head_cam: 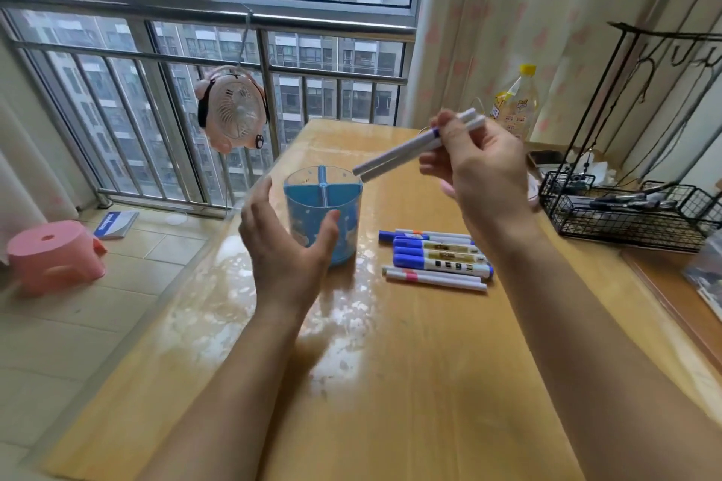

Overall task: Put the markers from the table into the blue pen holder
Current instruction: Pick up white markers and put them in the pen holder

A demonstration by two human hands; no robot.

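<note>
The blue pen holder point(344, 207) stands upright on the wooden table point(390, 383), with a cross divider and no markers visible inside. My left hand point(281, 246) is open and curved around the holder's near left side, thumb by its wall. My right hand point(480, 172) is raised above and right of the holder, shut on two white markers point(406, 152). Their lower ends tilt down to just over the holder's right rim. Several more markers point(437, 260), blue-capped and white, lie side by side on the table right of the holder.
A black wire rack point(633, 215) sits at the table's right side, with a plastic bottle point(515, 105) behind it. A pink fan point(234, 109) hangs from the window rail. A pink stool point(54, 254) and a blue booklet point(115, 225) lie on the floor at left.
</note>
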